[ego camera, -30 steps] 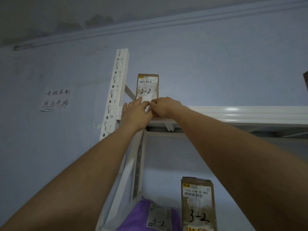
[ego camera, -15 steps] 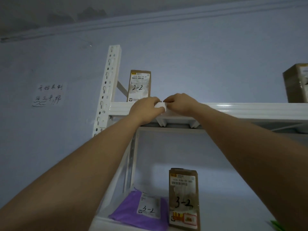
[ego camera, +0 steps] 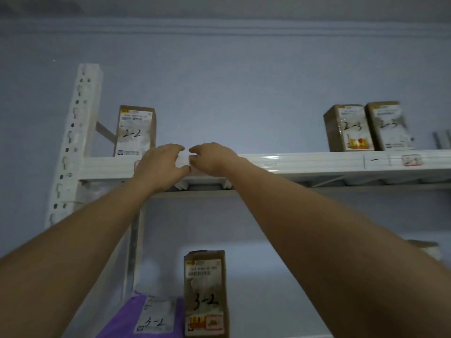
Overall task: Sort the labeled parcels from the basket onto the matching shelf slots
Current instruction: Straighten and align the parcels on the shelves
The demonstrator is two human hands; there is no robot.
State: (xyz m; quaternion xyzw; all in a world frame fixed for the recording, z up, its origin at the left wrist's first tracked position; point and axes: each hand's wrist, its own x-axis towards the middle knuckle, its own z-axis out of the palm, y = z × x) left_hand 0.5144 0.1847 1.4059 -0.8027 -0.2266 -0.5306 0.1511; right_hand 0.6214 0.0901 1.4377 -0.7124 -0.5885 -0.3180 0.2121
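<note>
Head camera: a person reaches up with both bare arms to the front rail of a white metal shelf (ego camera: 292,162), the hands meeting at its edge. The left hand (ego camera: 161,164) lies over the rail with fingers spread and loosely bent, thumb under the lip; it touches the rail but holds no parcel. The right hand (ego camera: 212,158) sits just beside it, fingertips nearly meeting the left's, fingers curved down onto the rail, likewise grasping no parcel. Whether either hand pinches something small on the rail cannot be told.

On the upper shelf, just behind and left of the left hand, a brown parcel marked 2-2 (ego camera: 135,131) stands upright beside the perforated white upright post (ego camera: 78,132). Well to the right on the same shelf, 2 brown parcels marked 2-3 stand upright side by side, touching: the nearer one (ego camera: 347,129) and its neighbour (ego camera: 389,126). A small slot label (ego camera: 411,160) is stuck to the rail below them; its writing is too blurred to read.

On the shelf below, between the 2 forearms, a brown parcel marked 3-2 (ego camera: 206,293) stands upright. A purple mailer bag marked 3-2 (ego camera: 146,318) lies flat just to its left, touching it. The pale blue wall (ego camera: 231,81) rises behind.
</note>
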